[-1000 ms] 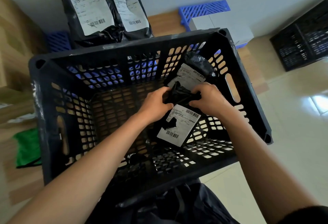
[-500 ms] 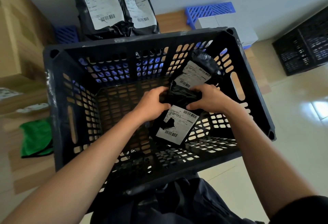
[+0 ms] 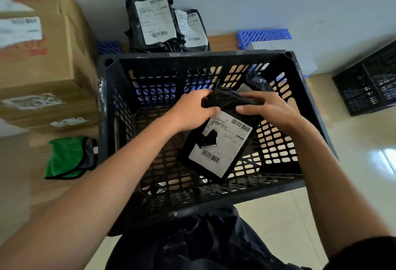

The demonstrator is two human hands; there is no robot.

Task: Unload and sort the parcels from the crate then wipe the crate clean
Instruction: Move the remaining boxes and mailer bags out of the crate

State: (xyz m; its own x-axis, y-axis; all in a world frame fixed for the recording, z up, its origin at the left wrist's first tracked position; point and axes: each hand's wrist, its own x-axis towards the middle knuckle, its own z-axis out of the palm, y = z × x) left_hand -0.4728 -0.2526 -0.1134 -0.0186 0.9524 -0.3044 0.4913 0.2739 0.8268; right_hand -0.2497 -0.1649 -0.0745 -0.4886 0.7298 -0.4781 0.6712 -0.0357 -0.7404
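A: What are the hands doing?

B: Both are reaching into the black crate (image 3: 214, 55). The left hand (image 3: 190, 112) is curling its fingers round the bunched top of a black parcel (image 3: 220, 143), and the right hand (image 3: 272, 109) is gripping that same bunched end from the other side, thumb under, fingers over.

A: And where is the parcel sitting?

B: Inside the crate, toward its right side, tilting with its white label facing up. Its lower end is lying near the crate's floor; whether it is touching, I cannot tell. A 2nd parcel (image 3: 257, 82) is peeking out behind the hands, against the far right corner.

A: Anything outside the crate?

B: 2 labelled parcels (image 3: 154, 21) are leaning against the wall just beyond the crate's far rim. A green cloth (image 3: 64, 158) is lying on the floor to the left, near cardboard boxes (image 3: 42, 55). Another dark crate (image 3: 368, 85) is standing at the far right.
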